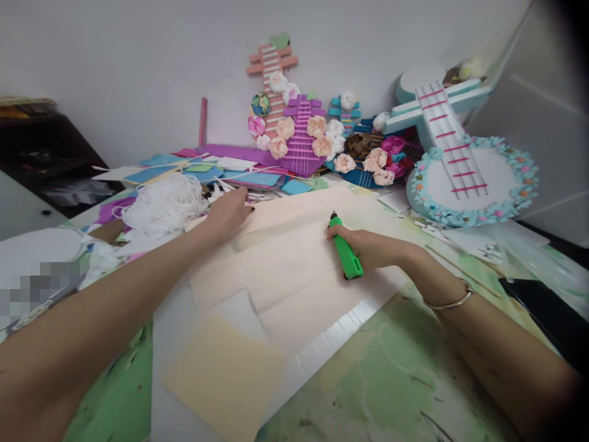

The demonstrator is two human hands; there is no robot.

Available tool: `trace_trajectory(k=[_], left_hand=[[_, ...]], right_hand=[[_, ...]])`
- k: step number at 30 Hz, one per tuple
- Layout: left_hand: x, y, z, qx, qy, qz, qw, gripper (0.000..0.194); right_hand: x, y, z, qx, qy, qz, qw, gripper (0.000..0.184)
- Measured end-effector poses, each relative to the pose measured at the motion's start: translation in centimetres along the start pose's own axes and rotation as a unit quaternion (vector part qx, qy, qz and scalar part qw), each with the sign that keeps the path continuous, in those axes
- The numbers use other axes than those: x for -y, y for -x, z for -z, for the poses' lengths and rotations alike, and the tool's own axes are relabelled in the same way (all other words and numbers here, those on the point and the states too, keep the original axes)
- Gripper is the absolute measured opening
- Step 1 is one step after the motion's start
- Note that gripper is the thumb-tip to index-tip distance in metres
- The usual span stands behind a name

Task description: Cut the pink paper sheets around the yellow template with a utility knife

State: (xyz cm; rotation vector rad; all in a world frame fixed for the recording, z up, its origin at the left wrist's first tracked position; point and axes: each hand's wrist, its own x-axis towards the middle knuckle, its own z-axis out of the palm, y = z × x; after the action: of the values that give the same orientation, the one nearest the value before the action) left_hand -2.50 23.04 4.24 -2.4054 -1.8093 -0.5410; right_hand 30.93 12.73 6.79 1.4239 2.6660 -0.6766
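Your right hand (368,247) is closed around a green tool (348,258). The thumb lies across its upper body, just behind the dark tip; curled fingertips show at its left edge, and the remaining fingers are hidden. The body extends below the thumb, its near end free of the grip.

Orientation: the long axis runs obliquely, dark tip pointing away from you and slightly left, butt end toward you and slightly right. Position: over the right part of the pale pink sheet (294,264); contact with the sheet cannot be determined.

Your left hand (227,213) is at the sheet's far left side, fingers partly bent, just right of the white string bundle (163,202). Its fingertips are partly hidden, so how far open they are, and whether they grasp anything, cannot be told.

Nearer you, a yellow sheet (225,377) overlaps the pink one. The purple instrument model (301,135) stands beyond your hands.
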Motion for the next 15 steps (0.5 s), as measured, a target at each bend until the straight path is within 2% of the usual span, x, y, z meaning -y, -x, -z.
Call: trace_trajectory(k=[3,7,9,10,11,12,13,15], left_hand=[[-1.6,2.0,1.6,-0.053,-0.001,-0.082,0.995,0.026],[-5.6,8.1,3.9,-0.073,0.034,-0.228,0.970,0.015],[-7.9,12.1,4.7,-0.065,0.056,-0.303,0.949,0.024],[-8.9,14.0,4.9,-0.061,0.068,-0.351,0.932,0.028],[-9.7,15.7,5.0,-0.085,0.079,-0.412,0.904,0.030],[-10.4,17.2,5.0,-0.096,0.082,-0.436,0.891,0.029],[-10.9,18.4,4.9,-0.080,0.080,-0.446,0.888,0.031],[-11.3,20.1,4.4,-0.032,0.065,-0.445,0.893,0.051]], right_hand=[[0.1,0.1,0.1,0.001,0.001,-0.005,1.000,0.069],[0.7,0.5,1.1,0.021,0.012,-0.007,1.000,0.068],[1.4,0.8,1.7,0.029,0.028,-0.019,0.999,0.066],[1.9,1.0,1.9,0.030,0.033,-0.022,0.999,0.068],[2.4,1.3,1.8,0.025,0.028,-0.020,0.999,0.069],[2.9,1.5,1.5,0.010,0.019,-0.011,1.000,0.069],[3.4,1.7,0.8,-0.015,-0.001,0.008,1.000,0.066],[4.4,2.2,-1.4,-0.079,-0.052,0.035,0.995,0.067]])
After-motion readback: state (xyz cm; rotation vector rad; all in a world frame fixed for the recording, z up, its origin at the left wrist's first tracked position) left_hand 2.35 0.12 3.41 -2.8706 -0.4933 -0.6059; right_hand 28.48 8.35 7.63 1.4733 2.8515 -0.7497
